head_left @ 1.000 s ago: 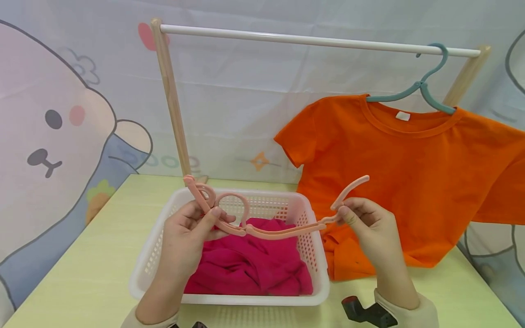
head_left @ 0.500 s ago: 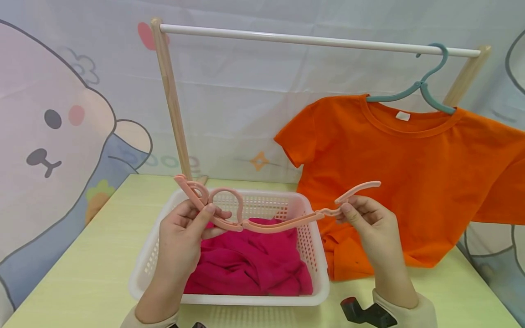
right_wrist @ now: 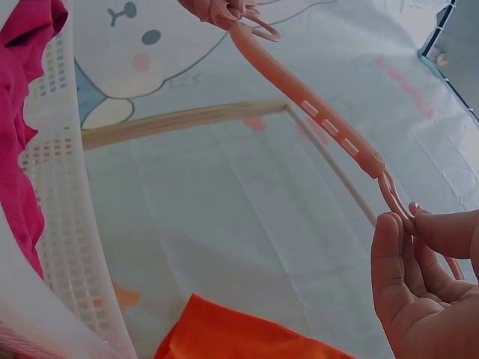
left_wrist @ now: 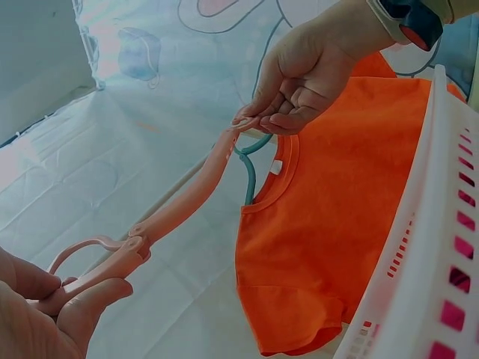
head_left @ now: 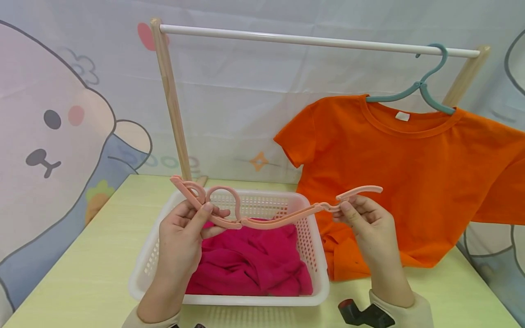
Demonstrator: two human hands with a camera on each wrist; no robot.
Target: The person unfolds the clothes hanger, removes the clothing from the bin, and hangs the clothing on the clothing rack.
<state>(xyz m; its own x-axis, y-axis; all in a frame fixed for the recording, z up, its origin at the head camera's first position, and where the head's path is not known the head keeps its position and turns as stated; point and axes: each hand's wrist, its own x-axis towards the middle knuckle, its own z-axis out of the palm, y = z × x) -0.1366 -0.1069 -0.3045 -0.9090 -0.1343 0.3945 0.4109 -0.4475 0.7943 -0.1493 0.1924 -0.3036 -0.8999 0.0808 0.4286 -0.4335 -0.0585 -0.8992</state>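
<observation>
A pink folding clothes hanger (head_left: 283,221) stretches between the two hands above the basket, its jointed sections partly unfolded. My left hand (head_left: 182,237) grips the section beside two curved loops. At the other end my right hand (head_left: 371,228) pinches a thin wavy link, with a short curved piece jutting out past the fingers. In the right wrist view, pale slots show along the middle arm of the hanger (right_wrist: 307,108). The left wrist view shows the left thumb and fingers closed around the hanger (left_wrist: 187,198) near its hinge.
A white perforated basket (head_left: 254,299) holds crumpled magenta cloth (head_left: 254,259) below the hands. Behind, a rack with a white rail (head_left: 287,39) and wooden posts carries a teal hanger (head_left: 436,105) with an orange T-shirt (head_left: 406,182). The shirt's hem bunches beside the basket.
The hanger's middle arm has tilted up toward the right hand. The short end piece has swung down to lie flatter. My left hand has shifted slightly left.
</observation>
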